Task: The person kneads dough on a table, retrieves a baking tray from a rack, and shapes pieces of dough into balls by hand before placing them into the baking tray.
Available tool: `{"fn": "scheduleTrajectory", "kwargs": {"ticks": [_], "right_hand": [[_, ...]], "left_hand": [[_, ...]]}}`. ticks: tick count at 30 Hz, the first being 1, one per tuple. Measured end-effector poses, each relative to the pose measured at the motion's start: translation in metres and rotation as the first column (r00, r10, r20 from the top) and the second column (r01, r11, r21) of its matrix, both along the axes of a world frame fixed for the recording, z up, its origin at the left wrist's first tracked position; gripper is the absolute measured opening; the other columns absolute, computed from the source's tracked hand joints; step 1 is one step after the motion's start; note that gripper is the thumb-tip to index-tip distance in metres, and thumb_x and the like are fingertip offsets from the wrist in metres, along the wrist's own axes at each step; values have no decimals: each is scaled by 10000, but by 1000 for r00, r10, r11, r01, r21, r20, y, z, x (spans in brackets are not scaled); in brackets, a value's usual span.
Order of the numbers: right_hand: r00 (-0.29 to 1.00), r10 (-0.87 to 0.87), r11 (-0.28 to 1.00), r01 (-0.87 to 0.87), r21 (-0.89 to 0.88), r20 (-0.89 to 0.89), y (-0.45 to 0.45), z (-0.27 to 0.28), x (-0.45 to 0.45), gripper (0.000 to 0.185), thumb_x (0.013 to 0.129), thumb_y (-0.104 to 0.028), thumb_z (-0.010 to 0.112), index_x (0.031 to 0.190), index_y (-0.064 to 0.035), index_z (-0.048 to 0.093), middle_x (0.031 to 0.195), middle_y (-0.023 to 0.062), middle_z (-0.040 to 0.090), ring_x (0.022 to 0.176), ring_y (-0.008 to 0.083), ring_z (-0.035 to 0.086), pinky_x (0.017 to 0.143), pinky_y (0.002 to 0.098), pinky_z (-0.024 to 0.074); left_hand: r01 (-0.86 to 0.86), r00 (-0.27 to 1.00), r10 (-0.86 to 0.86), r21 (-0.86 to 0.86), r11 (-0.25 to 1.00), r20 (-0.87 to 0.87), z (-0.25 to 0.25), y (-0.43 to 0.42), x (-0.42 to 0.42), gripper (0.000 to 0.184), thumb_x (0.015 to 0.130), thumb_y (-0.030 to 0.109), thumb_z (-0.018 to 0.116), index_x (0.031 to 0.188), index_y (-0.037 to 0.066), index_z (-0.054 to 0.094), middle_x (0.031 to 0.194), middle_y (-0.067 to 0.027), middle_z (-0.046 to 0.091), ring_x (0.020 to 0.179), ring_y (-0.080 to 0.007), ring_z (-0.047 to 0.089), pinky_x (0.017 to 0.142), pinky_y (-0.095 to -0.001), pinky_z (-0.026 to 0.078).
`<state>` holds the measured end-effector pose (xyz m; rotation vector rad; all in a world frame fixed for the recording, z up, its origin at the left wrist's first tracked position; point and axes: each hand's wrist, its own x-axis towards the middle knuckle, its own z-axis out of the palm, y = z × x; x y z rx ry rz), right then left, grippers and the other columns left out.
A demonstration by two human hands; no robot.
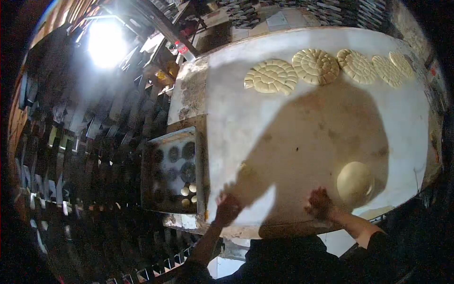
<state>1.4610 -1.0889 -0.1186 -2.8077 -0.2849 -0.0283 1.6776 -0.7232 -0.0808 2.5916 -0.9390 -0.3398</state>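
My left hand (228, 208) is over the near left edge of the pale work table (227, 123), its fingers blurred but apart, with nothing visible in them. Just beyond it, a small yellowish lump (244, 168), perhaps dough, lies in the shadow. My right hand (319, 202) is low over the tabletop with fingers bent and somewhat apart; I see nothing in them. To its right, apart from the hand, sits a large smooth round of dough (354, 183). Along the far side lie several flat dough rounds cut in a segmented pattern, among them the leftmost round (271, 76).
Left of the table stands a dark rectangular tray (199, 165) with round marks and several small dough balls (189, 189). A bottle with a red label (184, 50) stands near the far left corner. A bright light (107, 43) glares at upper left. My shadow covers the table's middle.
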Motion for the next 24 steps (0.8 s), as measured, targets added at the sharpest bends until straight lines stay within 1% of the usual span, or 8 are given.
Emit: {"fn": "scheduleTrajectory", "kwargs": {"ticks": [1,5,11,16,19,21,22,24], "right_hand": [[984,-99,994,92,52,148,-7,-24,26,262,950,-257,513,1081,-31,531,1143,211,515,1110,390,489,966,596,337],[868,-289,954,227,196,403,40,-25,89,369,885,-277,556,1142,-14,535,1167,227,518,1169,378,475,1090,592,275],[959,275,961,-275,-4,69,69,-47,3,340,901,-233,548,1095,46,554,1110,235,565,1132,405,518,1096,576,318],[943,-255,967,246,69,212,7,18,83,248,903,-171,536,988,53,602,1063,261,556,1071,433,522,1057,562,359],[925,-332,939,305,158,184,50,11,127,278,912,-185,520,1008,64,598,1072,276,550,1086,464,509,1060,576,349],[965,-254,954,240,179,64,71,1,108,291,915,-185,508,1025,71,592,1098,286,547,1102,475,502,1074,579,329],[976,-217,959,212,186,9,79,-6,93,298,917,-186,501,1034,74,589,1110,291,545,1111,480,498,1080,581,319],[984,-99,986,77,147,149,51,-50,51,302,924,-173,486,1061,81,573,1120,300,543,1117,486,494,1099,582,291]], "left_hand": [[74,949,-77,23,997,305,34,-30,16,488,844,353,674,1221,62,566,1234,-215,563,1071,-391,523,983,-516,378],[-36,995,45,102,994,-93,29,-112,8,450,860,293,648,1244,71,571,1241,-170,582,1152,-345,526,1028,-481,371],[49,976,-62,66,997,207,-66,-51,-37,299,853,253,674,1114,110,641,1089,-170,629,1051,-287,568,949,-460,450],[-84,970,73,40,996,234,-101,4,12,310,939,295,545,1111,50,626,1050,-137,653,1046,-286,563,1002,-435,377],[-569,784,165,-587,576,-598,-102,-78,4,280,868,244,580,1075,56,588,1047,-172,573,1041,-339,543,973,-453,397],[-148,988,129,-257,955,-89,-50,-84,-29,271,878,208,571,1090,39,577,1088,-189,564,1080,-367,525,1016,-466,386],[262,861,-331,220,940,387,17,-91,-42,255,887,190,563,1085,29,572,1091,-190,565,1100,-375,515,1039,-472,378],[199,963,-200,21,980,181,-33,-42,-54,284,922,184,549,1148,13,560,1236,-188,554,1143,-403,492,1067,-517,341]]}}
